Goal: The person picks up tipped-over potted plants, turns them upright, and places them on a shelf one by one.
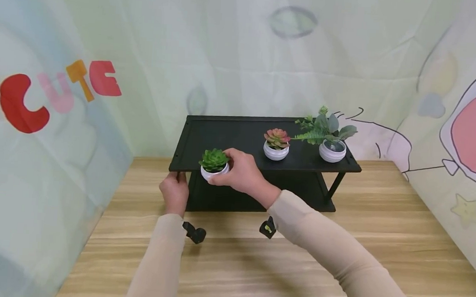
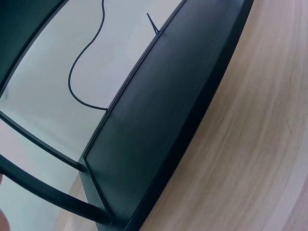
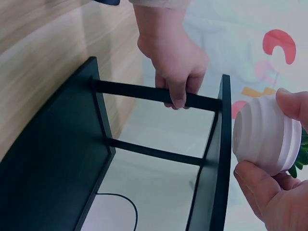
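My right hand (image 1: pixel 242 173) pinches the white pot of a small green succulent (image 1: pixel 214 160) between thumb and fingers. The pot is upright, at the front left edge of the black two-tier shelf's top board (image 1: pixel 226 136). Seen from the right wrist, the ribbed pot (image 3: pixel 264 134) is just beyond the board's edge, with thumb and fingers on opposite sides. My left hand (image 1: pixel 175 192) is below the top board's front left corner. In the right wrist view, that left hand (image 3: pixel 175 62) curls its fingers round a black post (image 3: pixel 130 90) of the shelf.
A reddish succulent (image 1: pixel 276 144) in a white pot stands mid-board, and a taller leafy plant (image 1: pixel 332 136) in another at the right. The lower board (image 2: pixel 159 106) lies on the wooden table (image 1: pixel 231 261). A printed curtain (image 1: pixel 235 53) hangs behind.
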`<action>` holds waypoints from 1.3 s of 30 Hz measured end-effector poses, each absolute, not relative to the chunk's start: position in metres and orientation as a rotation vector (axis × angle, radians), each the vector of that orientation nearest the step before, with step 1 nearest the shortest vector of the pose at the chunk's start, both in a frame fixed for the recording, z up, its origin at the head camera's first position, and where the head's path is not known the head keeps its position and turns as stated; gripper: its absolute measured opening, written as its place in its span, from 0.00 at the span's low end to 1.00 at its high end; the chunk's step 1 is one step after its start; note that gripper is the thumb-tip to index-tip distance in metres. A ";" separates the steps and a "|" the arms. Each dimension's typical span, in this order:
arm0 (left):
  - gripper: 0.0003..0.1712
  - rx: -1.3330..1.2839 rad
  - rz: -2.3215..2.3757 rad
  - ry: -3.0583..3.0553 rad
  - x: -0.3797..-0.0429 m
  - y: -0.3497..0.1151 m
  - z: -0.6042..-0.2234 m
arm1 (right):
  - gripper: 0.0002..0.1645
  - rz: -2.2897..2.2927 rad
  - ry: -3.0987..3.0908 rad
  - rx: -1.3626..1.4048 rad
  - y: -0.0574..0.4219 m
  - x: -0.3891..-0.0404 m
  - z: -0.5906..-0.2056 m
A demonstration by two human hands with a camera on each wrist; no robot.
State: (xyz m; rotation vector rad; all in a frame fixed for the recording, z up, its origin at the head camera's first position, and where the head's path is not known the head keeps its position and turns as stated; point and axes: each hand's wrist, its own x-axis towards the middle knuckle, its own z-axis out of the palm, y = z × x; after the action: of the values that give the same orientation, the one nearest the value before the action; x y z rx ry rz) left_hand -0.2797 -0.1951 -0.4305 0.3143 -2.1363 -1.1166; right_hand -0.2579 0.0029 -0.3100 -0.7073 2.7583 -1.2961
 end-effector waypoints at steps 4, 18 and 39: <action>0.10 0.315 -1.139 -2.141 -0.279 -0.196 -0.430 | 0.35 -1.297 2.778 -0.669 0.002 -0.265 -0.305; 0.11 0.325 -1.166 -2.176 -0.280 -0.189 -0.433 | 0.36 -1.343 2.805 -0.512 0.003 -0.290 -0.302; 0.10 0.277 -1.113 -2.137 -0.279 -0.185 -0.432 | 0.40 -1.380 2.794 -0.375 0.001 -0.308 -0.310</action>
State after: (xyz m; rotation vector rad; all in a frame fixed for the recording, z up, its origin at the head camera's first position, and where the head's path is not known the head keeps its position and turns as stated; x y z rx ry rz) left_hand -0.2792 -0.1848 -0.4321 0.2770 -2.1368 -1.1131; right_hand -0.3079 0.0010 -0.3101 -0.3750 2.7936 -1.3799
